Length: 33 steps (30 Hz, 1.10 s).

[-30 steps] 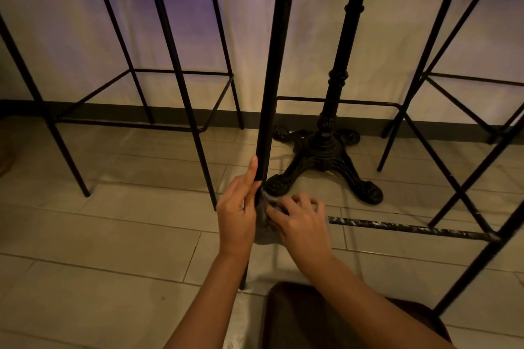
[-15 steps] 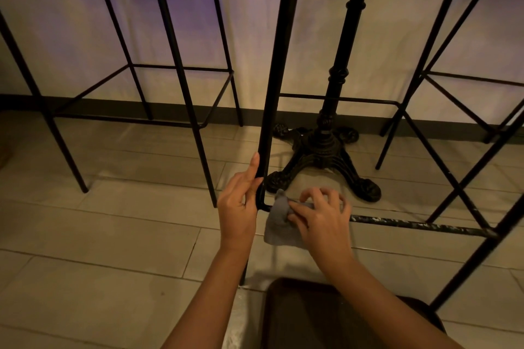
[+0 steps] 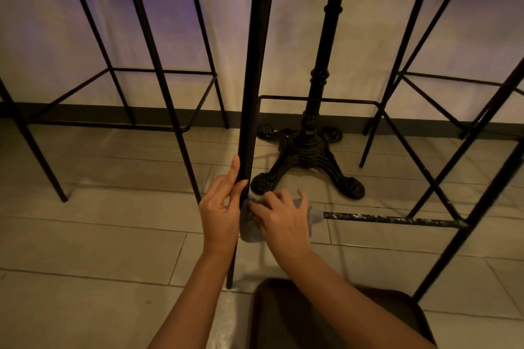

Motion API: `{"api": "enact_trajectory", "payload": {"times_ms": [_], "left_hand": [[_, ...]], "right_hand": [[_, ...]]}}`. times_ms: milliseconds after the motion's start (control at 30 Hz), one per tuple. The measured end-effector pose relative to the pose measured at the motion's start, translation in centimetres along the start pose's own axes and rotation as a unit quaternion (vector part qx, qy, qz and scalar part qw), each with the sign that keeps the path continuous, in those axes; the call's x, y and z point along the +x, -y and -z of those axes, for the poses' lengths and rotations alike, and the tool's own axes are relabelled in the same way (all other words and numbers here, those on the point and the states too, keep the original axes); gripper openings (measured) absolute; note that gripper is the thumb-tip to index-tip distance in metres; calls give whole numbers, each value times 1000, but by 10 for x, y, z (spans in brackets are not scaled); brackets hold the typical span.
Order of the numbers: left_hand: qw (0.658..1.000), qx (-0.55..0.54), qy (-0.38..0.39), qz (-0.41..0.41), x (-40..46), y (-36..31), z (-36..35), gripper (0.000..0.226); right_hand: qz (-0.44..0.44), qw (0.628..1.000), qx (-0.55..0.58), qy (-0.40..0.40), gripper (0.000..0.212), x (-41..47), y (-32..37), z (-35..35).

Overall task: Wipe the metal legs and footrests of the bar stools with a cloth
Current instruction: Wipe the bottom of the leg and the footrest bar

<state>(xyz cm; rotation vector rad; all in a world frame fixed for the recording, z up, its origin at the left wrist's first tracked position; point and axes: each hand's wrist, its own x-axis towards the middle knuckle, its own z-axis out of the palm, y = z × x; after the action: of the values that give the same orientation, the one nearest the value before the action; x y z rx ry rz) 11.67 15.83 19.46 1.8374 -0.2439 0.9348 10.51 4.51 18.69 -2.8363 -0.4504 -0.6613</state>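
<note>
A black metal stool leg point(image 3: 256, 65) runs down the middle of the view. My left hand point(image 3: 221, 207) grips it low down, index finger pointing up along the metal. My right hand point(image 3: 280, 217) presses a grey cloth point(image 3: 251, 228) over the left end of the footrest bar point(image 3: 394, 218), right at the corner where the bar meets the leg. The bar to the right of the cloth is black with white specks. The joint itself is hidden under the cloth and fingers.
An ornate cast-iron table base point(image 3: 307, 147) stands just behind the footrest. Another black stool frame point(image 3: 153, 45) is at the left and one point(image 3: 419, 45) at the right, against a pale wall. A dark seat point(image 3: 334, 317) is below my arms. The floor is tiled.
My right hand slid the cloth right along the footrest half a second ago and is now back left at the corner by the leg. My left hand stayed on the leg.
</note>
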Motion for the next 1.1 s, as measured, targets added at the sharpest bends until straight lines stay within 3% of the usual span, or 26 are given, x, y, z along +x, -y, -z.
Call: {"api": "enact_trajectory", "payload": {"times_ms": [133,367,567,767,967,1100], "left_hand": [[1000,1,-1,1,0,-2,0,48],[1000,18,-9,6,-1,-2,-1,54],[1000,26,0,16,0,-4,0,54],[1000,12,1,7,-1,-1,1,51],[1000,8,2,19,-2,-4,0,51],[999,22,2,25,-6,-3,-1,53]], "right_hand": [[2,999,-2,-35,27,-6,-17,1],[-92,992,57,-62,17,5,-6,2],[-57,998,17,-19,22,18,15,-1],[28,999,0,-41,28,0,-6,-3],[11,996,-33,-78,37,-21,-50,7],[-33,997,-14,-68,32,-20,-42,9]]}}
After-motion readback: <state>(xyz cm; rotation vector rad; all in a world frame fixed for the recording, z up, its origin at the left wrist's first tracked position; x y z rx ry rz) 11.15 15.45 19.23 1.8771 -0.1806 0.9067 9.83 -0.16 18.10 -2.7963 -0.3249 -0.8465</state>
